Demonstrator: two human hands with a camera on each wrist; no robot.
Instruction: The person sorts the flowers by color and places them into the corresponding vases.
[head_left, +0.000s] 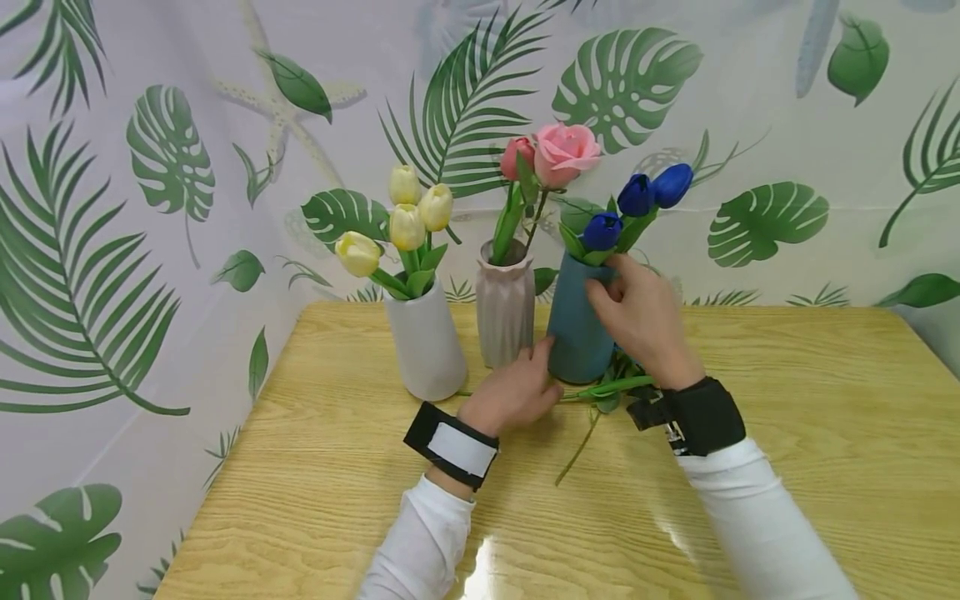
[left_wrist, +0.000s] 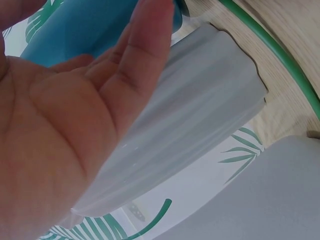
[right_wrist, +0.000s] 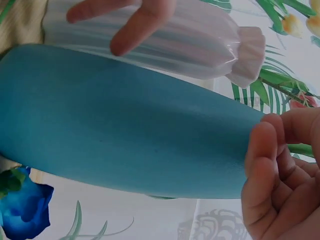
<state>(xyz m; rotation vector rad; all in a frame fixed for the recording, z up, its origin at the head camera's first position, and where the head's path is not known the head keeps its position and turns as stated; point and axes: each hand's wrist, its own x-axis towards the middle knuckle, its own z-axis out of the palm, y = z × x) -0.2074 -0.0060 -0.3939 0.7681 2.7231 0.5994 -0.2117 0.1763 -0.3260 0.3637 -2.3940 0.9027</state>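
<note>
A blue vase [head_left: 577, 321] with several blue tulips [head_left: 636, 196] stands at the right of three vases. At its mouth, my right hand [head_left: 645, 312] grips the rim with curled fingers; the right wrist view shows these fingers [right_wrist: 265, 150] bunched at the neck. Low down, my left hand [head_left: 513, 392] reaches in with fingers extended, fingertips right at the base of the blue vase. Beside that hand is the ribbed pinkish vase [head_left: 506, 312], holding a pink rose [head_left: 564, 156] and a darker pink bud [head_left: 517, 158]. It fills much of the left wrist view behind the palm.
A white vase [head_left: 427, 346] with several pale yellow tulips [head_left: 407, 225] stands on the left. Green stems [head_left: 607, 387] lie on the wooden table [head_left: 300, 500] before the blue vase. A blue flower [right_wrist: 25, 210] shows beside its base. A leaf-patterned backdrop [head_left: 480, 50] hangs behind.
</note>
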